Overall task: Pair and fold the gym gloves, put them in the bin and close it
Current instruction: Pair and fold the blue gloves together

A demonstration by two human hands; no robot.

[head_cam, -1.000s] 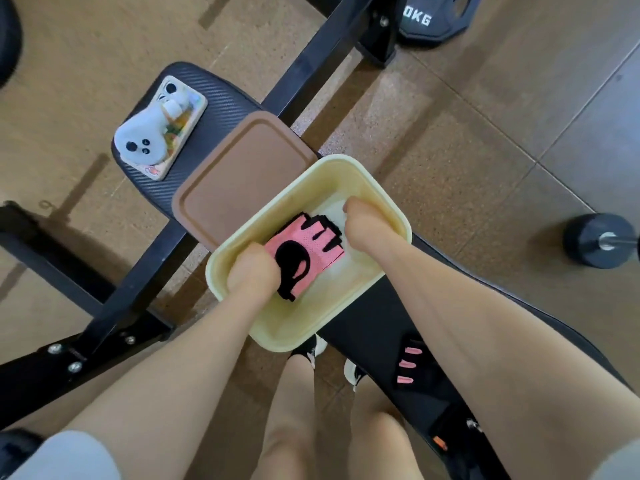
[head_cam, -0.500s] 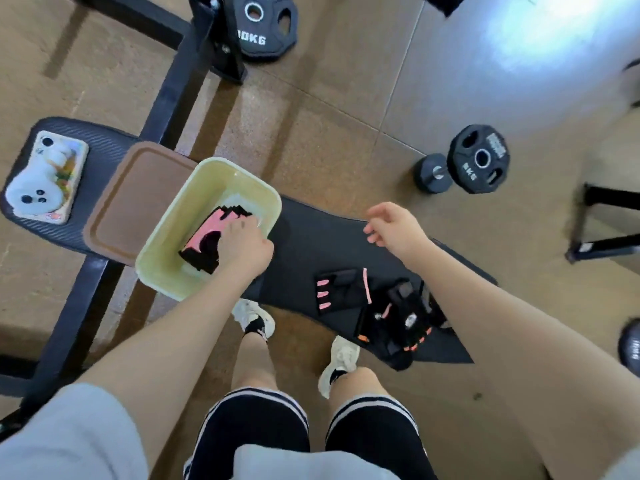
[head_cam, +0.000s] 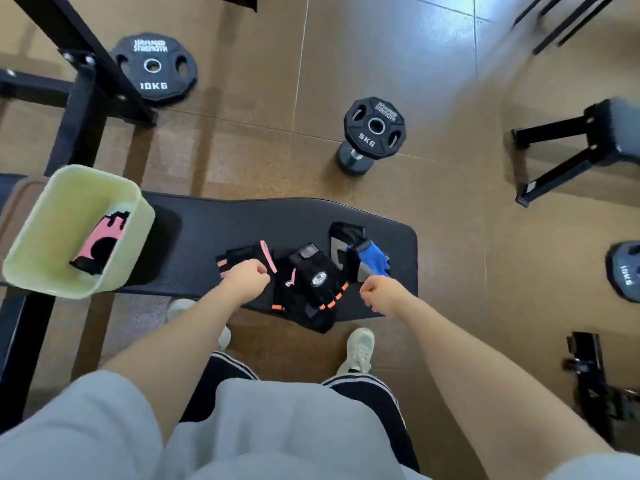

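Gloves lie spread along a black bench pad (head_cam: 214,230), and both hands hover over them with fingers curled in. The left hand (head_cam: 247,280) sits over the black glove with pink trim (head_cam: 242,256), its knuckles bent above the fabric; whether it actually pinches the glove cannot be told. The right hand (head_cam: 379,292) is clenched at the near edge of the pad, just below the blue glove (head_cam: 374,259), and seems to hold nothing. Between the hands lies a black glove with orange finger bands (head_cam: 311,285). At the left end of the pad stands the pale green bin (head_cam: 59,271), open, with a folded pink and black pair (head_cam: 100,240) inside. Its brown lid (head_cam: 17,206) lies behind it, mostly hidden.
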